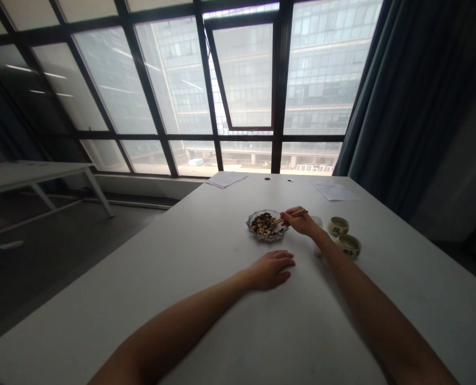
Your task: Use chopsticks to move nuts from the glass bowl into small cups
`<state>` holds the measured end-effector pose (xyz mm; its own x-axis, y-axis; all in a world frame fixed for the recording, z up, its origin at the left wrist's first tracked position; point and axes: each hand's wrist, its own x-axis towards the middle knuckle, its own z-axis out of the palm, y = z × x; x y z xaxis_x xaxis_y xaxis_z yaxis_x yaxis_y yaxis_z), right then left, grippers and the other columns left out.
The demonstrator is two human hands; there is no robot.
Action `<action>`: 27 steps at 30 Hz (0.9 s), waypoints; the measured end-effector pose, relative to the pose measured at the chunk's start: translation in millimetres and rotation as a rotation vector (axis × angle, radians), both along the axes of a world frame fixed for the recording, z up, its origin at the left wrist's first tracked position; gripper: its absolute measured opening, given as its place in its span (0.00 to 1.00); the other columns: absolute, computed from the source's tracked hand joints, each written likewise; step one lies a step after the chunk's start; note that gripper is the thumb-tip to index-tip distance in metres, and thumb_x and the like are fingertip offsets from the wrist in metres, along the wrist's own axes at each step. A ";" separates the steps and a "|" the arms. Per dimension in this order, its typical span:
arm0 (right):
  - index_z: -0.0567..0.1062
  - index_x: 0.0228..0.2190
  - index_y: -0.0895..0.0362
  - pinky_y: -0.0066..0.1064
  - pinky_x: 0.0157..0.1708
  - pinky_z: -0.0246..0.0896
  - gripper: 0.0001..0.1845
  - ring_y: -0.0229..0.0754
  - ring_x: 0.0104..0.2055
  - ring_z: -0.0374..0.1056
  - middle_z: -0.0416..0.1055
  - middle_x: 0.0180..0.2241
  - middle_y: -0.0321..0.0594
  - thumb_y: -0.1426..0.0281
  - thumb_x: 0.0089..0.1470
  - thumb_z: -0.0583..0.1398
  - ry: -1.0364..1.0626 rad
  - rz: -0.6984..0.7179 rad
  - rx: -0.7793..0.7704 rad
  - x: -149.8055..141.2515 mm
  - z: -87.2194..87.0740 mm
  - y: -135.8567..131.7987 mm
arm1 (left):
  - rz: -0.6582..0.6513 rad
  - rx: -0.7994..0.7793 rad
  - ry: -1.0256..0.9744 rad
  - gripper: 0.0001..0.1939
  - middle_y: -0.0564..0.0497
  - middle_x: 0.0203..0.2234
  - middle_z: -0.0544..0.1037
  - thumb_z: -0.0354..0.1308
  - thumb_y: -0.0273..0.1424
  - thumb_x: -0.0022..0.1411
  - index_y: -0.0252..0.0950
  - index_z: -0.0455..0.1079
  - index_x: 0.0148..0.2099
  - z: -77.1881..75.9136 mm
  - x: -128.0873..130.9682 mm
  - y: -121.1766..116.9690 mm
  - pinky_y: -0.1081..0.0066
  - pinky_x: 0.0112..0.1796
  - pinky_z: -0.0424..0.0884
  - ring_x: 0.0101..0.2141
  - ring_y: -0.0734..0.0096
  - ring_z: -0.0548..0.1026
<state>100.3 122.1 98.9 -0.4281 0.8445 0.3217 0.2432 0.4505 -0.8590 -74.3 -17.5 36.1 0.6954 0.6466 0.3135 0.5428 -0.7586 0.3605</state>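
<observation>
My right hand (297, 220) is closed round a pair of wooden chopsticks (300, 213). Their tips reach into a clear glass bowl (251, 233) with a scalloped rim. Small mixed pieces (265, 224), brown, dark and pale like nuts or beans, fill much of the bowl. Whether the tips grip a piece is too small to tell. My left hand (267, 270) lies flat on the white table, fingers stretched out, just in front of the bowl and apart from it. Right of my right hand stand two pale cups (338, 225) with dark painted characters, the nearer cup (349, 246) close to my forearm.
A clear dish (317, 220) shows partly behind my right wrist. Papers (227, 179) lie at the table's far left corner, more sheets (336, 191) at the far right. Beyond the table (173, 256) are large windows and a blue curtain (385, 117). Another table (33, 174) stands at left.
</observation>
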 end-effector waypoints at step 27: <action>0.77 0.23 0.57 0.32 0.29 0.78 0.18 0.49 0.29 0.81 0.80 0.24 0.44 0.58 0.57 0.67 0.123 -0.088 -0.225 0.9 0.1 5.0 | -0.002 -0.008 0.000 0.19 0.45 0.63 0.71 0.57 0.33 0.68 0.40 0.70 0.60 2.2 0.6 -0.2 0.59 0.65 0.61 0.63 0.56 0.67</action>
